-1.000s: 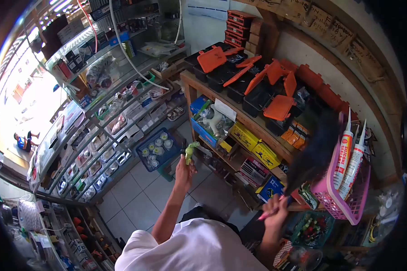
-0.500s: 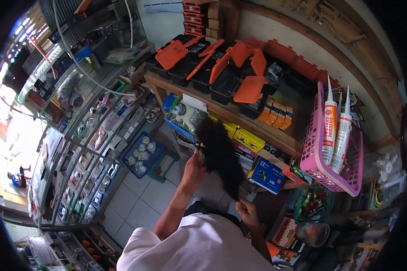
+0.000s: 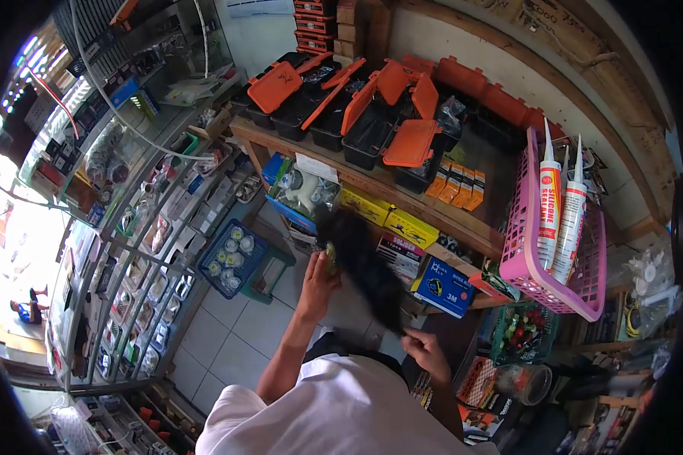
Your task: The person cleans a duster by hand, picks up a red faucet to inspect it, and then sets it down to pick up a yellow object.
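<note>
A black feather duster (image 3: 366, 269) stretches diagonally between my two hands, blurred by motion. My right hand (image 3: 426, 353) is closed around its lower end. My left hand (image 3: 320, 282) is raised beside the duster's upper part, fingers curled around a small yellowish thing (image 3: 331, 258) that is too blurred to name. The duster hides part of the shelf behind it. Just beyond it are yellow boxes (image 3: 411, 227) and a blue box (image 3: 442, 288) under the wooden counter.
Black bins with orange lids (image 3: 411, 142) line the wooden counter (image 3: 463, 224). A pink basket (image 3: 514, 250) holds sealant tubes (image 3: 550, 212) at the right. A blue crate (image 3: 205, 262) rests on a green stool (image 3: 269, 277) at the left, near glass display shelves (image 3: 140, 250).
The feather duster has shifted slightly, its upper end lower and further left. My left hand has moved a little left, and my right hand slightly right. The whole view has shifted slightly.
</note>
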Motion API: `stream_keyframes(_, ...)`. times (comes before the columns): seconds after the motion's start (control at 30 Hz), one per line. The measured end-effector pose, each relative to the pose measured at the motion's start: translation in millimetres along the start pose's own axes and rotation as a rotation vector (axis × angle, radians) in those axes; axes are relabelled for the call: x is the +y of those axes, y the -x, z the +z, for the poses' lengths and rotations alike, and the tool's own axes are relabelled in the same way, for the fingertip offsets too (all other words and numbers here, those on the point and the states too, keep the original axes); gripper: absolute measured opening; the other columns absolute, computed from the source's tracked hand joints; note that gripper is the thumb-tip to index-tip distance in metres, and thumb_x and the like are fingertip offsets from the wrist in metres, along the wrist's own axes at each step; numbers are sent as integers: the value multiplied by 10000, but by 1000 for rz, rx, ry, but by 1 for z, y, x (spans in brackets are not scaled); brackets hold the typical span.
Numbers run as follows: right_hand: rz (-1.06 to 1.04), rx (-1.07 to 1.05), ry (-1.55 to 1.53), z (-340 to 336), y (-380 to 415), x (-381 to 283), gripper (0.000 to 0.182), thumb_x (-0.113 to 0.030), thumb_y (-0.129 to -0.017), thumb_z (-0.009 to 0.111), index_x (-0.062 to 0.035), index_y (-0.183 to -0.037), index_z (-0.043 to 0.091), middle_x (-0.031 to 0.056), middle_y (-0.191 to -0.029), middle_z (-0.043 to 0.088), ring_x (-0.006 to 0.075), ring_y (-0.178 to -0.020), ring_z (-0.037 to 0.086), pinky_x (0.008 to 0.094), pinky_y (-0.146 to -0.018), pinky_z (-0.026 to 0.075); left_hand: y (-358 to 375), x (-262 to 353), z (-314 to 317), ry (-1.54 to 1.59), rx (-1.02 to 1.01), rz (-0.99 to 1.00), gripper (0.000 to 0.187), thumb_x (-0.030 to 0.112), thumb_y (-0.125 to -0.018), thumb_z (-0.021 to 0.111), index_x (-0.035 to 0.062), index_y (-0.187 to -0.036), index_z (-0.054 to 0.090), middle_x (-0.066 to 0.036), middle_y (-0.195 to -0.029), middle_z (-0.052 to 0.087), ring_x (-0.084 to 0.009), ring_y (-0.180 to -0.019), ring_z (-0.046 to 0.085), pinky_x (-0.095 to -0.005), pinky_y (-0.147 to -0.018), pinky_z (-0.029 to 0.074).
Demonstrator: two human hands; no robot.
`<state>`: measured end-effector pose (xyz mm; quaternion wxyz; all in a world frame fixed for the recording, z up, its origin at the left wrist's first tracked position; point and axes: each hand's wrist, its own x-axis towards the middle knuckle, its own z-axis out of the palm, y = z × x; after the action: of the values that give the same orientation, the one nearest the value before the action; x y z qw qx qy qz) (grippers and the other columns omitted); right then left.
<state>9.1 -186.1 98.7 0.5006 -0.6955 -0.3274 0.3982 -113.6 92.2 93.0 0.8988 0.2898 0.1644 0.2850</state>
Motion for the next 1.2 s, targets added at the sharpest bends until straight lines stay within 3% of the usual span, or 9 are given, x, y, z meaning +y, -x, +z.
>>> stream_keyframes(0.1,-26,-5,-93,6,-1,-7,334,-44,-917,498,31,-1239,542,-35,-676,450,35,-578,386,194,-528,325,5,5,31,-251,312,226,231,301,-1020,369,101,-997,482,25,-779,422,-63,-618,363,-236,-563,330)
stream_keyframes(0.3,70,-105,-143,7,-3,5,313,-126,-956,488,-18,-1240,561,-49,-627,382,25,-539,330,211,-491,290,3,10,18,-414,135,110,210,255,-1011,404,77,-1111,453,-19,-781,451,-157,-674,440,-326,-635,405)
stream_keyframes(0.37,65,-13,-195,18,-7,-8,318,-127,-965,477,-25,-1257,549,-48,-631,391,24,-533,330,205,-485,286,3,11,28,-1144,120,310,225,232,-1008,405,45,-1129,437,-85,-788,466,-213,-727,464,-355,-695,420)
stream_keyframes(0.53,103,101,-455,15,2,-21,303,-101,-977,453,-17,-1266,495,24,-638,436,48,-493,365,201,-430,288,3,13,28,-1102,121,214,223,174,-990,434,25,-1155,425,-184,-897,540,-271,-809,541,-364,-750,439)
stream_keyframes(0.6,106,85,-469,20,9,-14,318,-145,-982,465,-25,-1274,505,-14,-641,415,35,-515,346,197,-442,280,2,16,20,-1231,-4,406,236,146,-967,468,26,-1163,415,-236,-996,577,-384,-920,583,-414,-776,452)
stream_keyframes(0.73,102,-36,-485,23,6,-14,311,-179,-984,482,-23,-1249,527,-44,-655,421,23,-552,352,192,-463,288,9,22,18,-1369,-136,291,253,129,-950,483,26,-1166,403,-265,-1047,582,-453,-1009,547,-456,-793,452)
stream_keyframes(0.97,206,-146,-462,23,16,-10,178,-140,-981,462,9,-1041,538,-5,-641,435,39,-512,352,189,-458,296,4,31,-7,-1338,175,400,256,95,-935,484,20,-1162,391,-283,-1014,591,-473,-972,553,-492,-771,444)
stream_keyframes(1.1,193,-140,-490,24,8,-14,200,-205,-984,485,-13,-969,539,-34,-635,418,23,-518,349,191,-454,293,14,10,5,-1485,124,34,342,93,-915,487,10,-1229,379,-298,-1030,577,-488,-963,541,-499,-765,451)
stream_keyframes(1.2,164,-116,-519,20,-5,-15,206,-202,-985,480,-8,-1009,545,-31,-630,420,24,-500,342,188,-442,289,18,-10,3,-1478,-161,331,385,118,-903,517,-5,-1233,361,-300,-1003,584,-508,-941,534,-533,-759,438)
